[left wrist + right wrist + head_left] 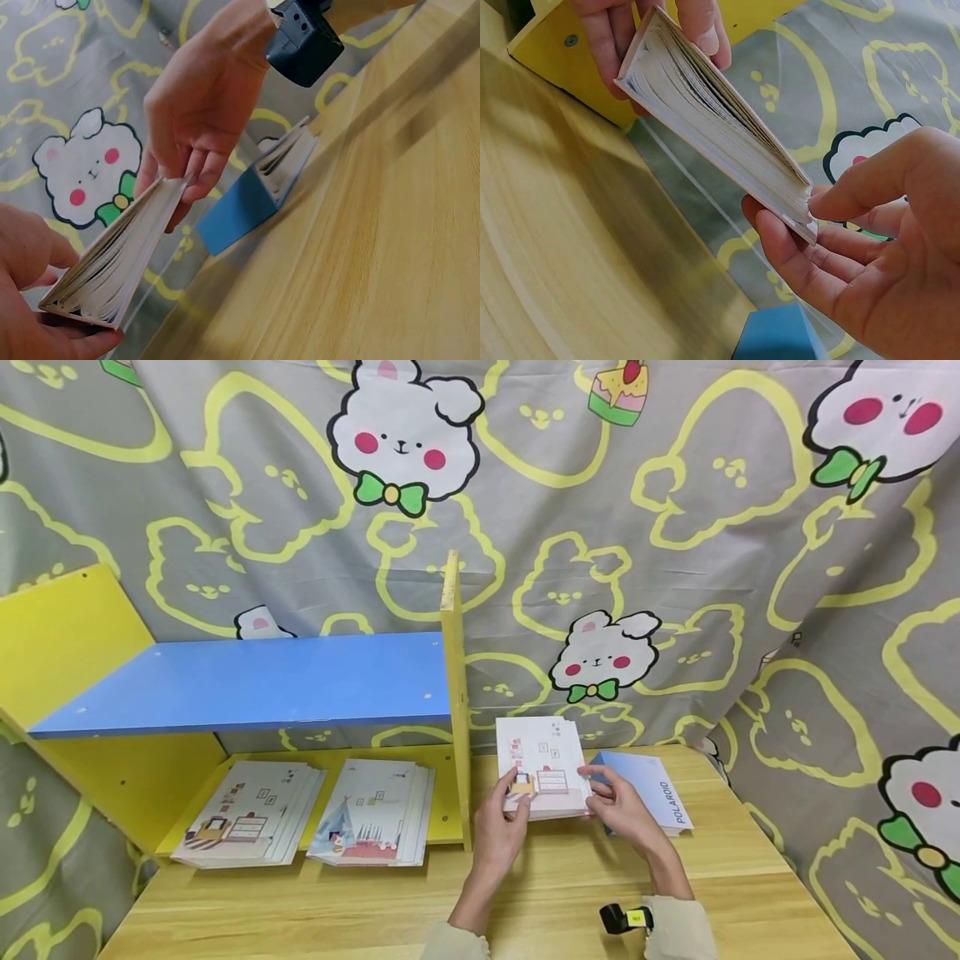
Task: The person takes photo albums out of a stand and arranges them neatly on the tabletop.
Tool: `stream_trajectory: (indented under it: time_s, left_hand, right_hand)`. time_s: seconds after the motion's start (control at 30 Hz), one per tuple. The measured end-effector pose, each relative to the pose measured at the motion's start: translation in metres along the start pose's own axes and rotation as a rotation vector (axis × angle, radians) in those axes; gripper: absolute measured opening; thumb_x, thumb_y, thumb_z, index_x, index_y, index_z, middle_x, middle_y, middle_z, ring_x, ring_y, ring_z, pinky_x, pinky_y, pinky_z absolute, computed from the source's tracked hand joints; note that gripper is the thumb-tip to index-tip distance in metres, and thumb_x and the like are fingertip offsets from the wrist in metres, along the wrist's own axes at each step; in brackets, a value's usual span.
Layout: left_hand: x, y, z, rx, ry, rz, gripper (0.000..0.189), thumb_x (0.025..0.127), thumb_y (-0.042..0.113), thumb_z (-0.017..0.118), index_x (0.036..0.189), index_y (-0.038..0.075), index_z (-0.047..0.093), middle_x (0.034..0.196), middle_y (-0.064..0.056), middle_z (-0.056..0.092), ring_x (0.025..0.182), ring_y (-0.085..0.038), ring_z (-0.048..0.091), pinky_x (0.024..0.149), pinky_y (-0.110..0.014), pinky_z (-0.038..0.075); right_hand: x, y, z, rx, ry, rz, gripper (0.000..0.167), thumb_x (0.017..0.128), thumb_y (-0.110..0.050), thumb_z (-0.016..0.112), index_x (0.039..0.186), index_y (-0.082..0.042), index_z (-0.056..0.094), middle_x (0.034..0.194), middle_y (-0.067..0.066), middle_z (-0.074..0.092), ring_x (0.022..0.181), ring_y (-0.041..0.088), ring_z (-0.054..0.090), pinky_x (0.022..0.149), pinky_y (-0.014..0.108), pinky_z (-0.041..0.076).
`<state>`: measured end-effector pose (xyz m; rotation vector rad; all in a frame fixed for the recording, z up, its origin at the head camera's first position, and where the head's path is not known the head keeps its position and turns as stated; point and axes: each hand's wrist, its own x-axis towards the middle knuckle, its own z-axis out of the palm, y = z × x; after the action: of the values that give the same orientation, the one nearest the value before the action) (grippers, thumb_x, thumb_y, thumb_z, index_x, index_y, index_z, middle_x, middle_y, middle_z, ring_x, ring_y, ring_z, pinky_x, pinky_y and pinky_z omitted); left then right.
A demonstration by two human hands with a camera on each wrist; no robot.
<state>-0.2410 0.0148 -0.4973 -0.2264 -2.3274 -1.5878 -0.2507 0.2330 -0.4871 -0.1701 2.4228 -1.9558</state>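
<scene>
Both hands hold a white hardcover book (542,745), its cover printed with a drawn room of furniture and picture frames. It is raised above the table, to the right of the shelf. My left hand (501,818) grips the left side, thumb on the cover. At the opposite side, my right hand (621,802) pinches the cover and page edges between thumb and fingers. In the right wrist view, the page block (720,124) shows slightly fanned between the covers. Behind my right hand lies a blue and white book (647,781) marked POLAROID.
A yellow shelf unit with a blue board (262,681) stands on the left. Under the board lie two piles of white books, the left pile (243,806) and the right pile (367,814). A patterned curtain (525,527) hangs behind the wooden table (570,877).
</scene>
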Motion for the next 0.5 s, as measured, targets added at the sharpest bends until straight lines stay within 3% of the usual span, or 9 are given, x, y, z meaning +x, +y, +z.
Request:
stream_trajectory:
  time_s: [0.17, 0.33, 0.5]
  left_hand:
    - [-0.0001, -0.0017, 0.0009, 0.000, -0.003, -0.013, 0.048, 0.096, 0.008, 0.070, 0.143, 0.008, 0.059, 0.130, -0.021, 0.065, 0.094, -0.022, 0.067, 0.065, -0.021, 0.056]
    - [-0.0001, -0.0039, 0.0015, -0.003, -0.010, -0.022, 0.047, 0.097, 0.008, 0.070, 0.143, 0.008, 0.059, 0.130, -0.020, 0.066, 0.091, -0.020, 0.066, 0.062, -0.021, 0.054]
    - [-0.0010, -0.0062, 0.0017, -0.004, -0.016, -0.027, 0.047, 0.097, 0.009, 0.069, 0.143, 0.009, 0.059, 0.133, -0.019, 0.065, 0.099, -0.023, 0.067, 0.070, -0.026, 0.057]
  right_hand:
    - [-0.0008, 0.0016, -0.0002, 0.009, -0.025, -0.017, 0.049, 0.098, 0.010, 0.048, 0.146, 0.005, 0.042, 0.135, 0.033, 0.057, 0.098, 0.028, 0.066, 0.081, 0.048, 0.061]
    - [-0.0024, 0.0015, 0.0000, 0.022, -0.035, -0.024, 0.049, 0.098, 0.010, 0.049, 0.146, 0.006, 0.041, 0.128, 0.031, 0.061, 0.095, 0.030, 0.065, 0.079, 0.047, 0.062]
    - [-0.0007, 0.0036, 0.0013, -0.005, -0.023, -0.017, 0.048, 0.097, 0.011, 0.049, 0.145, 0.005, 0.043, 0.090, 0.016, 0.057, 0.085, 0.027, 0.063, 0.079, 0.048, 0.062]
